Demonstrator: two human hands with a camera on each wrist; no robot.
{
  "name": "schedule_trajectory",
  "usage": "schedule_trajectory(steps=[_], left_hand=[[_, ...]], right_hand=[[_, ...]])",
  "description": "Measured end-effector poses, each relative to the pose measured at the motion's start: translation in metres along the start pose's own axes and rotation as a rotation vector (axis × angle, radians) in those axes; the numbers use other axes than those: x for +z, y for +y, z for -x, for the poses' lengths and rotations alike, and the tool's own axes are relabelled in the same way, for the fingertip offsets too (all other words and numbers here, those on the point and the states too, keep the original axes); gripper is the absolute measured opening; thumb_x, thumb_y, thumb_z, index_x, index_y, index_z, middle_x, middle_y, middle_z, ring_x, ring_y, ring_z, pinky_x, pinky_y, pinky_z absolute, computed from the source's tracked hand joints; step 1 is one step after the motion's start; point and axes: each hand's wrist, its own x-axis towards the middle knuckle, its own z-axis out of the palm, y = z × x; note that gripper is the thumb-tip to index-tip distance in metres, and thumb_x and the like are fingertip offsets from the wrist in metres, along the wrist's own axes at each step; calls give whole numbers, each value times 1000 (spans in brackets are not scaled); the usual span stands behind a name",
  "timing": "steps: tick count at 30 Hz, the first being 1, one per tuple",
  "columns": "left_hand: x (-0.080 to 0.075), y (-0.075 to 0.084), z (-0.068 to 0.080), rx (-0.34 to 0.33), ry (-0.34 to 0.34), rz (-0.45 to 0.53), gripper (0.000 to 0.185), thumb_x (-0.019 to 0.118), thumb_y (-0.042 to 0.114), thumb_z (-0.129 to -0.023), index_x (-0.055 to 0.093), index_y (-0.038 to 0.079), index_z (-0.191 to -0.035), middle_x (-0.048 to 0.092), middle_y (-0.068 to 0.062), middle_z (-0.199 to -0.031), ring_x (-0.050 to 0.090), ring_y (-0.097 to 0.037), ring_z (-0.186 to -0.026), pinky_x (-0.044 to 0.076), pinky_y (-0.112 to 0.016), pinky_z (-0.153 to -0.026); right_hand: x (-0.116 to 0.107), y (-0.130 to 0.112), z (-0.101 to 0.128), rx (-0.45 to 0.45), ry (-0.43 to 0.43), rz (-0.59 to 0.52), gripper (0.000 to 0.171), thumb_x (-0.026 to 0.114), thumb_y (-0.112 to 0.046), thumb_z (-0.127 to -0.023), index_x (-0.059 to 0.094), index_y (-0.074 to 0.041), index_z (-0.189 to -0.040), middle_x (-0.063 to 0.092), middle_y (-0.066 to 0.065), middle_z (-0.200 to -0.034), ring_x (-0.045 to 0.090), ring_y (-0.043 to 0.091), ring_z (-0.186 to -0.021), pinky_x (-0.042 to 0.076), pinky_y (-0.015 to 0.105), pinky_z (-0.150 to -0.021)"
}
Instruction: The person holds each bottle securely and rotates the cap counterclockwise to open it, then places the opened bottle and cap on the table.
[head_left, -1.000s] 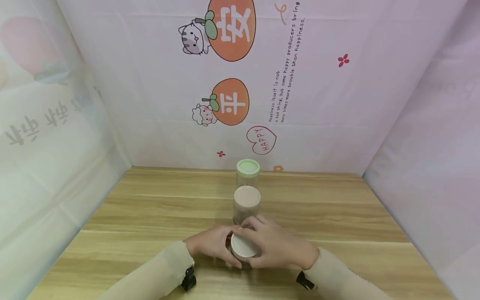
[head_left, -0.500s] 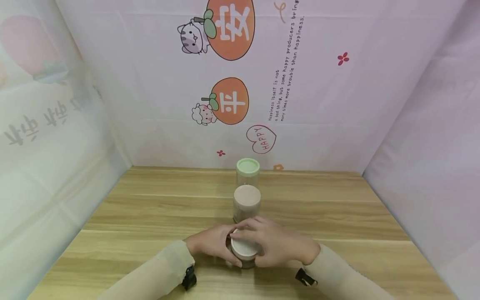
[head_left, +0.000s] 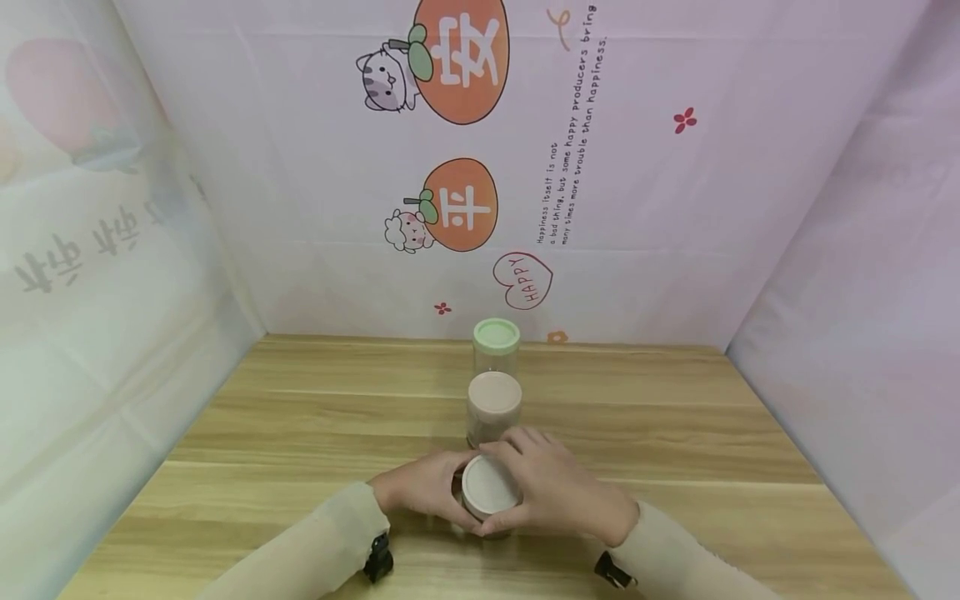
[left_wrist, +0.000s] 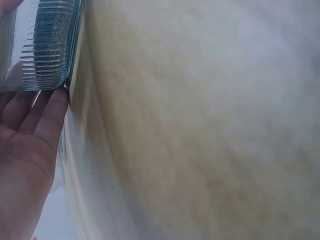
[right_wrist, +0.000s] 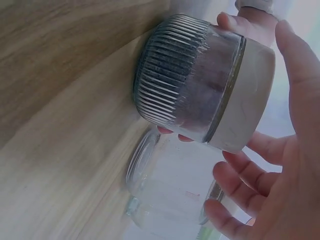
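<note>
A small ribbed glass jar (head_left: 489,500) with a white lid (head_left: 490,485) is seen low in the centre of the head view, standing on the wooden table (head_left: 300,433) close to its near edge. It is held from both sides. The left hand (head_left: 423,487) is laid against the jar's left wall, fingers curled round the glass; in the left wrist view the fingers (left_wrist: 47,112) are seen lying along the ribbed base (left_wrist: 45,45) at the upper left of the frame. The right hand (head_left: 551,487) is cupped over the right side of the lid, with fingertips curved round its rim; in the right wrist view the fingers (right_wrist: 300,75) are spread around the white lid (right_wrist: 245,95), at the upper right of the frame.

Just behind the held jar, toward the middle of the head view, a second jar with a pale pink lid (head_left: 494,408) is standing, nearly touched by the right fingertips. Behind that, a taller jar with a green lid (head_left: 496,346) is placed near the table's far edge, by the printed backdrop (head_left: 465,167). The three are lined up in one row from front to back.

Broad bare wood is left open to the left and right of the row. The table is closed in by cloth walls on the left, right and rear sides.
</note>
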Motion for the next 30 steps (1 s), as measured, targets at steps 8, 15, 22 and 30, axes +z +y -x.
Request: schedule_trajectory(steps=[8,15,22,30], left_hand=[[0,0,0,7,-2,7,79,89,26,-79,46,25,-145,59,8,-133,58,-11,-119,46,-31,-103],[0,0,1,-20,1,15,78,90,27,-77,48,27,-143,59,10,-133,56,-11,-120,44,-30,-104],[1,1,1,-23,8,-1,75,90,28,-77,51,27,-141,60,10,-131,57,-10,-119,43,-30,-104],[1,2,1,-15,7,17,74,90,25,-77,51,25,-141,61,9,-129,58,-10,-118,44,-30,-104]], right_hand=[[1,2,-1,-27,11,-15,90,68,-76,-74,60,-11,-136,53,-2,-117,51,14,-107,49,40,-91],[-3,7,-2,-86,-56,-83,77,80,-54,-80,57,-15,-142,51,0,-125,49,16,-112,49,38,-90],[-7,10,-5,-168,-84,-173,77,83,-26,-70,58,-13,-141,51,0,-135,45,17,-121,48,38,-96],[-11,12,-5,-217,-102,-196,75,82,-20,-69,58,-13,-140,52,1,-137,46,19,-123,48,38,-97]])
